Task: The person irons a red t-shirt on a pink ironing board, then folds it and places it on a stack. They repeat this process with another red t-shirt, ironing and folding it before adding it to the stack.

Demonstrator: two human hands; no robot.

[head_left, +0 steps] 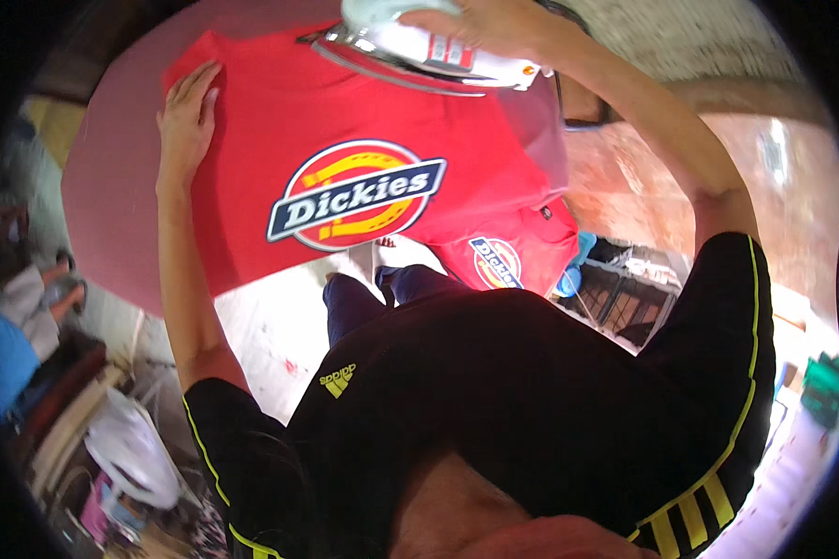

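A red T-shirt (252, 140) with a large printed emblem lies spread over a pinkish ironing board (112, 177). My left hand (189, 107) rests flat near the shirt's upper left part, its fingers stretched out and holding nothing. At the far side, my right hand (489, 23) is wrapped round the handle of a white clothes iron (396, 58). The iron's shiny soleplate is over the shirt near its neckline, tip toward the left. Whether it presses on the cloth cannot be made out. The upper edge of the view cuts off part of the iron and hand.
Another red garment (541, 244) with a similar emblem lies below the board's right side. A dark crate (629, 298) with a blue item stands beside it. On the left floor are a white plastic bag (132, 449) and wooden pieces. At far left, part of another person (28, 317) shows.
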